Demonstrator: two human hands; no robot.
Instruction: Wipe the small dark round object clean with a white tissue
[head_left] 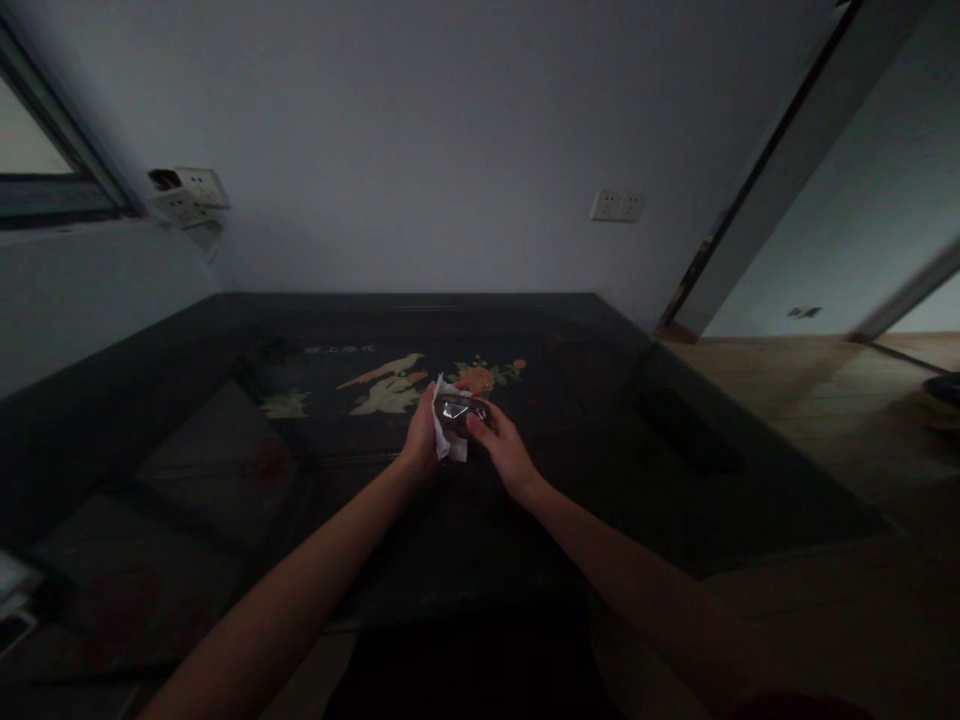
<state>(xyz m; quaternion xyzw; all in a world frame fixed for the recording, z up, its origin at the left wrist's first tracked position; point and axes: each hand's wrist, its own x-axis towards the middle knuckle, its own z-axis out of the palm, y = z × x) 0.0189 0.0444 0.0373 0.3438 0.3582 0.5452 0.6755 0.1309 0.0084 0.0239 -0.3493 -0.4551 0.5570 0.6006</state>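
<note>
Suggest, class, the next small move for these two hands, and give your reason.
Probably a light rub of the white sheet over the dark shiny thing, while the right hand steadies it. The left hand holds the sheet right beside the thing, and the right hand grips the thing's other side. Whether the sheet is tissue or paper, I cannot tell.

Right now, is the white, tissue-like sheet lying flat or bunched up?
Bunched up: the white, tissue-like sheet shows creased, uneven edges in the left hand.

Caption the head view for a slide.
Left hand holds crumpled white tissue, right hand a small, dark, shiny object, over a glossy black table.
</note>
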